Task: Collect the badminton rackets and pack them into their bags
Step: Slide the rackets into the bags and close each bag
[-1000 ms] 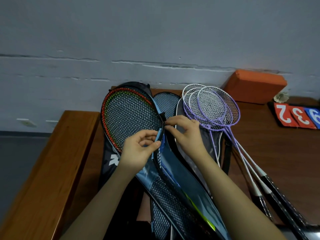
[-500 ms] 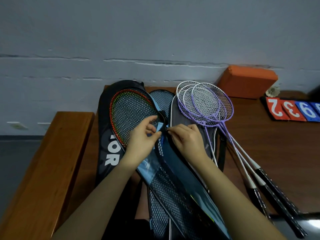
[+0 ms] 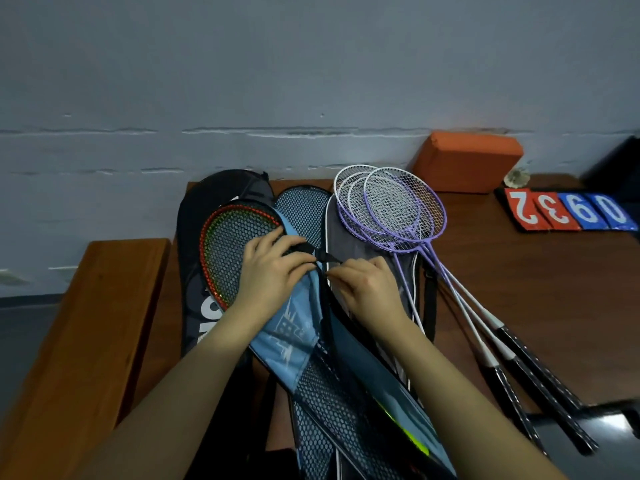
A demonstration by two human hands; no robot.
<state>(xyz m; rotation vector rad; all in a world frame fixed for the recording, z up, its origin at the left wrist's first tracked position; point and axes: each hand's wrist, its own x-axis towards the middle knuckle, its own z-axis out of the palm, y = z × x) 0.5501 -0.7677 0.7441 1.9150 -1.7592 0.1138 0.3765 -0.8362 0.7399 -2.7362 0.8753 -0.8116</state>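
Observation:
A red-and-green-framed racket (image 3: 227, 251) sits inside a blue mesh bag (image 3: 294, 341) lying on a black bag (image 3: 197, 209) on the brown table (image 3: 536, 289). My left hand (image 3: 273, 271) presses on the blue bag's edge near the racket head. My right hand (image 3: 367, 289) pinches the black zipper pull (image 3: 329, 258) at the bag's rim. Three purple-and-white rackets (image 3: 401, 209) lie fanned over a grey bag (image 3: 341, 244) to the right, their black grips (image 3: 540, 393) pointing toward me.
An orange block (image 3: 467, 161) stands against the grey wall at the back right. A flip scoreboard (image 3: 568, 211) with red and blue number cards lies at the far right, a shuttlecock (image 3: 517, 176) behind it. A wooden bench rail (image 3: 86, 341) runs along the left.
My left hand has slid up and right onto the bag's edge over the racket head. My right hand has shifted right, pulling the zipper tab. The view has drifted slightly.

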